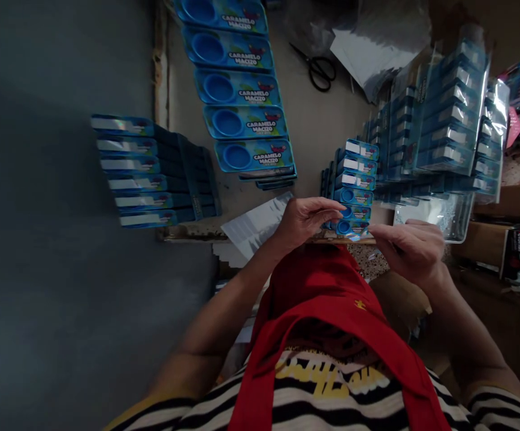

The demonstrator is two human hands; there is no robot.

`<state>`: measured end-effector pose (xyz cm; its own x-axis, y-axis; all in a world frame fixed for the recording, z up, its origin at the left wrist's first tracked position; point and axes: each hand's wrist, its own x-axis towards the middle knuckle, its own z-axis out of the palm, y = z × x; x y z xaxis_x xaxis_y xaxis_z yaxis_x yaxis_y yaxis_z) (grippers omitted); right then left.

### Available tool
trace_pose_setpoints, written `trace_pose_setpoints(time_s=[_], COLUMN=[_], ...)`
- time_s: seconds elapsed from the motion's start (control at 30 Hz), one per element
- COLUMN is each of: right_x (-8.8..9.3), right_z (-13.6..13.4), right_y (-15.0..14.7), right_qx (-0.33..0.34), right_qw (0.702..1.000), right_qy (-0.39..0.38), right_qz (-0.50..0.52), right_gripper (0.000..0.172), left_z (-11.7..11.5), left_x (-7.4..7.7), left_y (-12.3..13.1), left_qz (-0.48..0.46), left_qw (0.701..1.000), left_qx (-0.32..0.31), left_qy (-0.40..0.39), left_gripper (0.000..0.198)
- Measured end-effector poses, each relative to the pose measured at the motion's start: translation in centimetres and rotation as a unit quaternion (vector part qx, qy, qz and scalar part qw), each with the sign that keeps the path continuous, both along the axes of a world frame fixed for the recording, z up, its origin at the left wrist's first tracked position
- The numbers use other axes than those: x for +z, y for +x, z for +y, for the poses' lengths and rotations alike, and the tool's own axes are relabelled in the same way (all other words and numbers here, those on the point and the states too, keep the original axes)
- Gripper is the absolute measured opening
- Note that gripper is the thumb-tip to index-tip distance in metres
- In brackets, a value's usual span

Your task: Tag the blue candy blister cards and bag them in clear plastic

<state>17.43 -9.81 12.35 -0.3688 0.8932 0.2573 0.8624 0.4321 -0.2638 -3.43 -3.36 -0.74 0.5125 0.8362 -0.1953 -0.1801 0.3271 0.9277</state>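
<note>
A column of small blue candy boxes [355,197] stands at the front edge of the table. White strips lie across the round openings of its three far boxes; the nearer ones show theirs uncovered. My left hand [307,220] is closed, its fingertips pinched together at the left side of the near boxes. To their right, my right hand [410,246] pinches thumb and finger by the nearest box's corner. A small shiny, clear-looking piece [353,237] shows between the hands at that box's front. What either pinch holds is too small to tell.
Flat blue display boxes [253,157] run up the table's middle. A block of stacked boxes [136,182] stands left, a white sticker sheet [260,221] near the front edge. Black scissors [320,73] lie at the back; plastic-wrapped box stacks [449,120] and a clear tray [460,224] are right.
</note>
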Motion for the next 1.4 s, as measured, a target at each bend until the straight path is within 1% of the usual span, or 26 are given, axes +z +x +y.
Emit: trace_pose_setpoints(time_s=[0.03,0.1,0.2,0.23,0.3,0.33,0.4,0.43,0.5,0.57,0.6,0.63,0.67,0.7,0.73,0.8,0.83,0.87,0.9,0.93,0.97,1.1,1.2,1.3,1.4], right_x=[0.0,0.1,0.6,0.8,1.2,1.4,1.6,1.5,1.1,0.4,-0.1,-0.5,-0.9,-1.2,-1.5,-1.8,-1.8,-1.9,-1.9,-1.9,-1.9,-2.4,-2.9,-3.2,-3.4], right_z=[0.1,0.3,0.3,0.2,0.0,-0.1,-0.3,-0.3,-0.5,-0.8,-1.1,-1.4,-1.7,-2.0,-2.2,-2.4,-2.4,-2.2,-2.1,-1.9,-1.7,-1.0,-0.8,-0.4,0.2], right_y=[0.4,1.1,1.9,2.1,2.3,2.4,2.5,2.4,2.3,2.0,1.7,1.4,0.9,0.5,0.0,-0.8,-1.2,-1.5,-1.8,-2.1,-2.3,-2.9,-2.9,-2.7,-2.6], right_qx=[0.032,0.079,0.091,0.091,0.096,0.102,0.112,0.117,0.125,0.102,0.069,0.022,-0.038,-0.106,-0.172,-0.278,-0.311,-0.332,-0.343,-0.351,-0.358,-0.378,-0.38,-0.37,-0.359], right_qw=[0.999,0.996,0.994,0.993,0.992,0.991,0.988,0.986,0.985,0.991,0.996,0.999,0.993,0.973,0.94,0.85,0.808,0.774,0.749,0.734,0.728,0.74,0.745,0.766,0.792], right_qy=[0.02,0.052,0.063,0.065,0.069,0.066,0.055,0.049,0.042,0.023,-0.005,-0.048,-0.098,-0.152,-0.204,-0.283,-0.308,-0.33,-0.346,-0.354,-0.357,-0.327,-0.307,-0.298,-0.298], right_qz=[-0.002,-0.002,-0.016,-0.024,-0.046,-0.062,-0.095,-0.107,-0.108,-0.079,-0.048,-0.001,0.061,0.135,0.212,0.345,0.393,0.427,0.449,0.461,0.463,0.451,0.454,0.434,0.393], right_gripper=[0.017,0.018,0.031,0.036,0.044,0.048,0.052,0.052,0.047,0.04,0.035,0.032,0.031,0.033,0.036,0.043,0.046,0.049,0.051,0.053,0.053,0.043,0.04,0.033,0.03], left_z=[-0.1,-0.5,-1.2,-1.3,-1.4,-1.4,-1.3,-1.3,-1.3,-1.4,-1.5,-1.6,-1.7,-1.9,-2.0,-2.2,-2.3,-2.3,-2.4,-2.4,-2.5,-2.7,-2.8,-3.0,-3.1], left_x=[0.2,0.7,1.5,1.8,2.4,2.7,3.4,3.7,4.3,4.8,5.0,5.2,5.4,5.5,5.6,5.7,5.7,5.7,5.7,5.7,5.7,5.4,4.8,4.0,2.9], left_y=[0.0,0.1,0.4,0.6,0.9,1.1,1.5,1.6,1.8,1.8,1.8,1.7,1.6,1.6,1.6,1.7,1.8,2.0,2.1,2.2,2.4,2.6,2.6,2.3,2.0], left_qz=[-0.023,-0.055,-0.09,-0.108,-0.141,-0.151,-0.149,-0.141,-0.125,-0.115,-0.112,-0.107,-0.101,-0.094,-0.088,-0.079,-0.076,-0.075,-0.074,-0.074,-0.075,-0.079,-0.069,-0.022,0.047], left_qw=[0.999,0.993,0.98,0.973,0.957,0.95,0.942,0.943,0.947,0.951,0.953,0.956,0.958,0.961,0.963,0.964,0.963,0.962,0.96,0.959,0.958,0.958,0.959,0.967,0.975], left_qx=[-0.013,-0.017,-0.005,-0.012,-0.05,-0.069,-0.085,-0.075,-0.036,0.006,0.024,0.041,0.058,0.074,0.087,0.101,0.105,0.108,0.111,0.114,0.117,0.116,0.112,0.118,0.127], left_qy=[-0.037,-0.101,-0.179,-0.202,-0.247,-0.265,-0.288,-0.293,-0.294,-0.287,-0.28,-0.271,-0.261,-0.25,-0.241,-0.232,-0.234,-0.24,-0.245,-0.249,-0.25,-0.248,-0.251,-0.224,-0.174], left_gripper=[0.043,0.049,0.061,0.067,0.075,0.075,0.064,0.057,0.046,0.041,0.04,0.039,0.039,0.038,0.038,0.036,0.035,0.035,0.035,0.035,0.035,0.035,0.036,0.038,0.042])
